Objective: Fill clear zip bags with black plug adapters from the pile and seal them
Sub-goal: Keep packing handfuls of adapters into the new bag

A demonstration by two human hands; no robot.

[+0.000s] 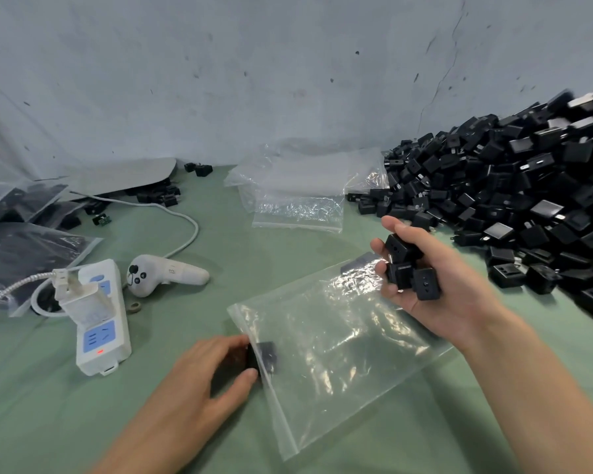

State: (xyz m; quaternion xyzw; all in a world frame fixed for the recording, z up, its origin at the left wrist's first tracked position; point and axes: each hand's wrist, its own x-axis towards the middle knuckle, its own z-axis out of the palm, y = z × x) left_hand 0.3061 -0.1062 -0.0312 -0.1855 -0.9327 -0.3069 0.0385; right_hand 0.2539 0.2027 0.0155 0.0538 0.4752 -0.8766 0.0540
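A clear zip bag [336, 340] lies flat on the green table in front of me, its zip edge toward the left. My left hand [206, 374] holds a black plug adapter [262, 357] at the bag's mouth, partly inside the plastic. My right hand [425, 278] hovers over the bag's far right corner, palm up, gripping several black adapters [408, 265]. One more adapter [356, 263] shows under the bag's far corner. The big pile of black adapters [514, 200] fills the right side against the wall.
A stack of empty clear bags [298, 193] lies behind the bag. A white power strip [100, 319] with a plug and cable, a white controller [165, 273] and filled bags [21, 234] sit on the left. The wall closes off the back.
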